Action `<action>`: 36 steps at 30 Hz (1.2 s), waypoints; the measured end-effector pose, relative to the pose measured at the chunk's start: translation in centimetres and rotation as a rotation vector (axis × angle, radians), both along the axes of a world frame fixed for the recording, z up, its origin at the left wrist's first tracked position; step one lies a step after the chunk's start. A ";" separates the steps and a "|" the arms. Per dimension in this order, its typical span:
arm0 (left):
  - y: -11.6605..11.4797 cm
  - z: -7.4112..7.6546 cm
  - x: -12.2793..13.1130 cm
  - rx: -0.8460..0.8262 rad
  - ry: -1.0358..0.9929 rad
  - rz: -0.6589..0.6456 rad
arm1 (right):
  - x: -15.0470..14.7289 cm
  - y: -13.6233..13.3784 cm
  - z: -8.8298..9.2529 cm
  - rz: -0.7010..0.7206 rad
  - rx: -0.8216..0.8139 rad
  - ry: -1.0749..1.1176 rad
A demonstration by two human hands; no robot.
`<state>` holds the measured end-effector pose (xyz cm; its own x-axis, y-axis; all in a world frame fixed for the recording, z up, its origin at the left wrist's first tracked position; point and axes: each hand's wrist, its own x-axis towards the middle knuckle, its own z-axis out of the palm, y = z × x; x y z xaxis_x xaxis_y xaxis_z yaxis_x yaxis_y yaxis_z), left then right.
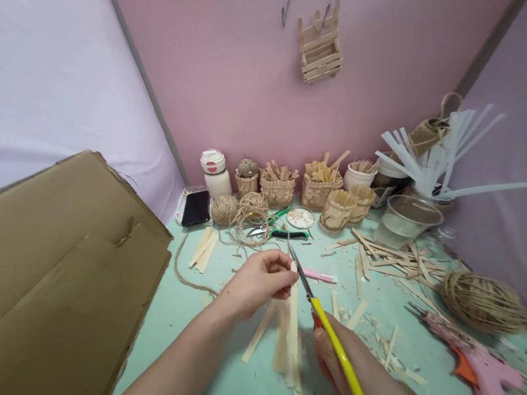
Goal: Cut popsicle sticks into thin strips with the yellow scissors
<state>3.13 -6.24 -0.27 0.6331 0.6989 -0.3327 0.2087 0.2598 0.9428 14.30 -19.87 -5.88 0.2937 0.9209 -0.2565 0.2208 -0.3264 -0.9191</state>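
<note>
My left hand [261, 280] is closed in a pinch on a thin pale wood strip [294, 265], its rounded tip poking out past the fingertips. Whether this strip runs on into the ones below the hand is unclear. My right hand [361, 371] grips a pair of scissors [336, 345] with yellow handles, blades pointing away from me. The blades lie right beside the strip's tip, and their gap is hard to make out. Beneath my hands, flat wood strips [285, 339] lie on the green table [209, 364]. A pink cutter [320, 275] rests just behind the scissors.
Cardboard [46, 269] leans at left. Twine [252, 215], green-handled pliers [289, 234], a phone [195, 208] and small woven baskets [321, 183] line the back. At right are scattered sticks [386, 255], a twine ball [481, 300], a pink glue gun [484, 366] and a plastic cup [408, 219].
</note>
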 end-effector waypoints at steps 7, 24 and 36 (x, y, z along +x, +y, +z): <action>0.7 0.2 -0.6 -0.006 0.015 -0.069 | 1.5 -1.1 0.2 0.083 -0.013 0.006; 2.5 1.0 -2.3 0.050 0.111 -0.237 | 1.3 -0.1 -0.9 0.241 -0.025 -0.116; 4.1 0.4 -3.5 0.284 0.219 -0.283 | 1.7 0.1 -1.3 0.154 -0.008 -0.077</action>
<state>-0.38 -2.16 0.11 0.7485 0.5914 -0.3000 0.4366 -0.0991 0.8942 15.97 -19.79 -7.16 0.1686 0.9543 -0.2466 0.3385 -0.2910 -0.8948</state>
